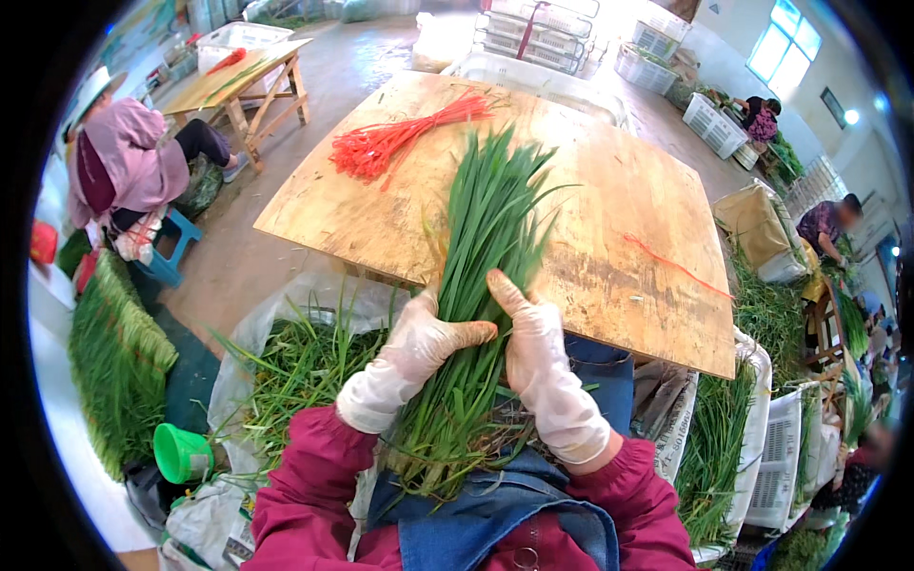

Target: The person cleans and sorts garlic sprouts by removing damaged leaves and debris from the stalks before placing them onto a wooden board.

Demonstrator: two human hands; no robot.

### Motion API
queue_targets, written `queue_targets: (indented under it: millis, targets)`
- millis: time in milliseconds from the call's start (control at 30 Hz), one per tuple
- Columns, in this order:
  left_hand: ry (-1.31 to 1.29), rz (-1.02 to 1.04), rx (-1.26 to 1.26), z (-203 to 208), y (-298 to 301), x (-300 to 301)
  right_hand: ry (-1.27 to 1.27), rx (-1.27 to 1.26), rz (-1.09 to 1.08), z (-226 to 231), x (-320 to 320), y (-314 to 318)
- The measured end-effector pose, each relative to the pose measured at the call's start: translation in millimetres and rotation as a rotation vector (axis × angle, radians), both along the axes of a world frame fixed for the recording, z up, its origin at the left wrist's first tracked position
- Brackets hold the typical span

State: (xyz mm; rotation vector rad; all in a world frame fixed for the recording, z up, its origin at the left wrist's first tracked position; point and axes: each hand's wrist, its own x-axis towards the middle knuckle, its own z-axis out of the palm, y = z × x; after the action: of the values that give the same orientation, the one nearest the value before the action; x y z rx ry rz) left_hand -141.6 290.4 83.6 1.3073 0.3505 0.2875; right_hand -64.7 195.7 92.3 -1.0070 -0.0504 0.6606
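A bunch of garlic chives (487,219) with long flat green leaves stands between my gloved hands. Its leafy tips lie over the wooden table (619,209), and its loose lower ends hang toward my lap. My left hand (419,344) closes round the bunch from the left, thumb across the front. From the right, my right hand (541,347) grips it with the thumb pointing up along the leaves; its fingers are mostly hidden behind. Red ties (405,133) lie in a bundle beyond the bunch, and a single red tie (678,266) rests at the right.
A plastic-lined heap of loose greens (309,371) sits left of my knees, beside a green bucket (183,453). More chives (716,447) fill a lined container at right. White crates (538,38) stand beyond the table. A seated person (124,157) is at far left; others work at right.
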Motion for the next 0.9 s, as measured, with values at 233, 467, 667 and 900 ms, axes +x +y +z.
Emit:
queue_targets:
  millis: [233,467,667,900]
  targets:
    - [-0.461,0.097,0.460,132,15,37,-0.753,0.066,-0.041,136,27,6]
    - [-0.721,-0.047,0.492,174,54,98,-1.161,-0.081,-0.176,178,88,31]
    - [-0.590,0.048,0.647,146,72,138,-1.123,-0.246,0.034,163,127,38]
    - [-0.560,-0.030,0.557,164,76,150,-1.146,-0.101,0.173,182,152,42]
